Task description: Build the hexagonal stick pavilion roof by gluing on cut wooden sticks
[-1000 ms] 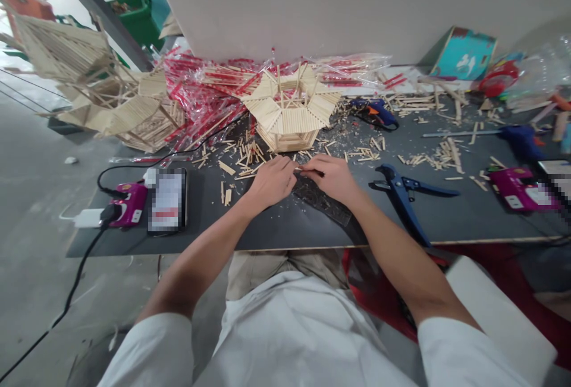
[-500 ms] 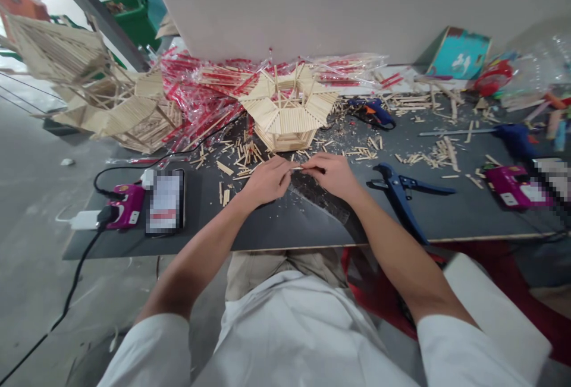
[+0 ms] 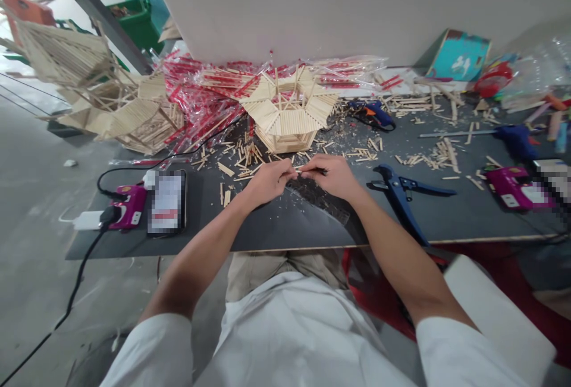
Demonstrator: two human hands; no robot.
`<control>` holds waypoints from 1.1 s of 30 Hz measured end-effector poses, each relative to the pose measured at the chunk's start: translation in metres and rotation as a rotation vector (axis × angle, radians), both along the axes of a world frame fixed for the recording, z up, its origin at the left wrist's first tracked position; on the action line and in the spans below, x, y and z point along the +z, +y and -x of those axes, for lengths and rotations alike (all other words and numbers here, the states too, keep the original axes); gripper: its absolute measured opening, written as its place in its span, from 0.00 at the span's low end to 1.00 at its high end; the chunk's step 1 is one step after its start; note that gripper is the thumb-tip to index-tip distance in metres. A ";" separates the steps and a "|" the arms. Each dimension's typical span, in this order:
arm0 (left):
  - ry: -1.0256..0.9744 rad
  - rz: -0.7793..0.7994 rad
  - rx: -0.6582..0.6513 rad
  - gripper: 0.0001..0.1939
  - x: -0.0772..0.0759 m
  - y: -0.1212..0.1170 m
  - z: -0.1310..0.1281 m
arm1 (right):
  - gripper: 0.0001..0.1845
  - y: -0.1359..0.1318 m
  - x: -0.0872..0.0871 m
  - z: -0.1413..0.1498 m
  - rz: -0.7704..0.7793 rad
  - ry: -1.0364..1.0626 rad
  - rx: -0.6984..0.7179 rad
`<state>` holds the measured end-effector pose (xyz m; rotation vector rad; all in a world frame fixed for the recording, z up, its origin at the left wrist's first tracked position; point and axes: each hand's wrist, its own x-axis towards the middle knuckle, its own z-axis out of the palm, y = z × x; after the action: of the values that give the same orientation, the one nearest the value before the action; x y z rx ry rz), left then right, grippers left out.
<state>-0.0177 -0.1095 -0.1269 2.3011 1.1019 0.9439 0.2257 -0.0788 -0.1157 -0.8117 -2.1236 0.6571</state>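
My left hand (image 3: pixel 272 179) and my right hand (image 3: pixel 328 174) meet fingertip to fingertip over the table, closed in a pinch. Between them is a short thin wooden stick (image 3: pixel 297 170), mostly covered by the fingers. Just beyond my hands stands a six-sided model pavilion (image 3: pixel 294 120) built of small sticks, with a flared roof and upright posts. Loose stick pieces (image 3: pixel 248 153) lie to its left. Under my hands is a dark, shiny strip (image 3: pixel 319 200) on the tabletop.
A blue cutter (image 3: pixel 399 197) lies right of my right arm. Glue guns (image 3: pixel 377 115) rest farther back. On the left are a phone (image 3: pixel 167 203), a purple power strip (image 3: pixel 129 205) with cables, and a larger stick model (image 3: pixel 120 101). Red-marked plastic wrappers (image 3: pixel 200 87) line the back.
My left fingertips have shifted slightly right, closer to my right fingers, and less of the stick shows between them. The view has moved a little.
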 end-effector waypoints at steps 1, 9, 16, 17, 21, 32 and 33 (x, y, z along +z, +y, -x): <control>-0.002 0.005 -0.003 0.07 0.000 -0.001 0.000 | 0.04 0.000 0.000 0.000 0.000 0.001 0.005; -0.001 0.027 0.082 0.04 0.007 -0.006 -0.004 | 0.03 -0.001 0.006 0.000 0.005 0.011 0.026; 0.110 -0.024 0.007 0.15 0.012 -0.008 -0.002 | 0.05 0.002 0.005 -0.007 -0.029 -0.044 0.040; 0.115 -0.014 -0.017 0.15 0.011 -0.008 -0.001 | 0.05 0.002 0.004 -0.007 -0.033 -0.051 0.044; 0.114 0.047 -0.012 0.13 0.008 -0.007 -0.002 | 0.05 0.003 0.000 -0.007 0.000 -0.067 0.067; 0.089 0.150 -0.092 0.06 0.015 0.000 0.012 | 0.05 0.002 0.006 -0.005 0.105 -0.030 0.059; 0.092 0.162 -0.102 0.06 0.017 0.001 0.013 | 0.05 0.003 0.008 -0.006 0.105 -0.036 0.057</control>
<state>-0.0307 -0.1089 -0.1097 2.2633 1.0458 0.6909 0.2319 -0.0762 -0.1079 -0.8273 -2.1660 0.7948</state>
